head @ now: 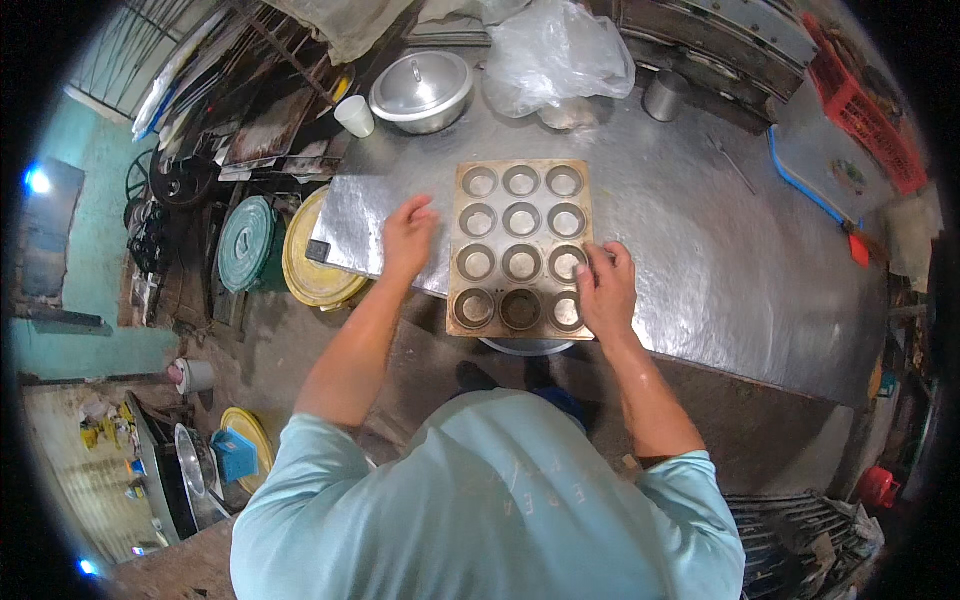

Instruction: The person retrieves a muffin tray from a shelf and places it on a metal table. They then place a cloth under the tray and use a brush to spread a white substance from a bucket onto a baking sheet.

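Observation:
A worn metal muffin pan (500, 240) lies on the sheet-metal tabletop, its near end jutting past the front edge. Its several round cups hold nothing that I can see. My right hand (609, 292) grips the pan's right edge, with thumb and fingers by the cups on that side. To the left of the pan, my left hand (410, 234) hovers apart from it, fingers loosely bent and holding nothing. Below the pan's near end shows part of a round metal rim (529, 346); the rest of it is hidden.
At the back of the metal table (720, 285) are a lidded metal bowl (420, 86), a white cup (355, 117), a clear plastic bag (559, 56) and a metal cup (665, 96). A thin tool (733, 163) lies rightward. Lidded buckets, one yellow (304, 247), stand left.

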`<state>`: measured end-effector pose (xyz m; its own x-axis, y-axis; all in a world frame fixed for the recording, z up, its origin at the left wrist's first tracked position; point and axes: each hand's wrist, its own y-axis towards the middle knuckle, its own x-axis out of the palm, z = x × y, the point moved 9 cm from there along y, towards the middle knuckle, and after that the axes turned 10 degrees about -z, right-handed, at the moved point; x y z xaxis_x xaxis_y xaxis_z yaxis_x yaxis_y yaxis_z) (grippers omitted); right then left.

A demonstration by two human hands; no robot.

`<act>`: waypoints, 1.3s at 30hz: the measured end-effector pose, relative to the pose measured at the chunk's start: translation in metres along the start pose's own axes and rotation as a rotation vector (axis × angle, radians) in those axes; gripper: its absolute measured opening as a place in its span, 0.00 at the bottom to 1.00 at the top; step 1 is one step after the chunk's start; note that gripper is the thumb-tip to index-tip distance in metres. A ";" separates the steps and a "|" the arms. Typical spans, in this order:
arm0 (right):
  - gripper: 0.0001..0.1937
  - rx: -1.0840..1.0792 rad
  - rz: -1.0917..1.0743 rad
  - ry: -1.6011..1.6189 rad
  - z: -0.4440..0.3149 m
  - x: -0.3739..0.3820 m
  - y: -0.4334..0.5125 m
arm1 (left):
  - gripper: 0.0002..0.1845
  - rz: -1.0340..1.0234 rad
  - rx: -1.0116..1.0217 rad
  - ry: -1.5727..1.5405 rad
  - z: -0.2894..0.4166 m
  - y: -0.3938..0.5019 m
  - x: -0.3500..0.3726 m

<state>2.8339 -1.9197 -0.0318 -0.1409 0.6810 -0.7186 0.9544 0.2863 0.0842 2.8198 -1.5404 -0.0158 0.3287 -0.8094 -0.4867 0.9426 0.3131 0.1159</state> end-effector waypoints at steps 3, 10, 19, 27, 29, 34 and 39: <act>0.26 -0.285 -0.240 -0.386 -0.051 0.005 -0.005 | 0.17 0.052 -0.234 -0.033 -0.070 -0.052 -0.049; 0.32 -0.128 -0.475 -0.686 -0.068 0.006 0.001 | 0.14 0.182 -0.393 -0.159 -0.160 -0.170 -0.077; 0.33 -0.025 -0.357 -0.554 -0.068 0.021 0.065 | 0.15 0.163 -0.527 -0.216 -0.182 -0.232 -0.069; 0.27 0.003 0.030 -0.253 -0.051 0.018 0.052 | 0.16 0.002 -0.305 -0.050 -0.090 -0.176 -0.053; 0.25 0.067 0.062 -0.269 -0.054 0.002 0.030 | 0.16 -0.022 -0.252 -0.098 -0.052 -0.156 -0.039; 0.21 0.268 -0.077 -0.211 -0.025 0.000 0.002 | 0.27 -0.141 -0.016 0.018 -0.036 -0.122 0.025; 0.17 0.312 -0.049 -0.174 -0.009 -0.002 0.013 | 0.38 -0.439 -0.193 0.300 0.017 -0.101 0.048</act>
<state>2.8442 -1.9118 -0.0229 -0.1676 0.5389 -0.8255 0.9857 0.0784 -0.1490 2.7414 -1.6189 -0.0362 -0.1496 -0.7161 -0.6818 0.9500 0.0869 -0.2998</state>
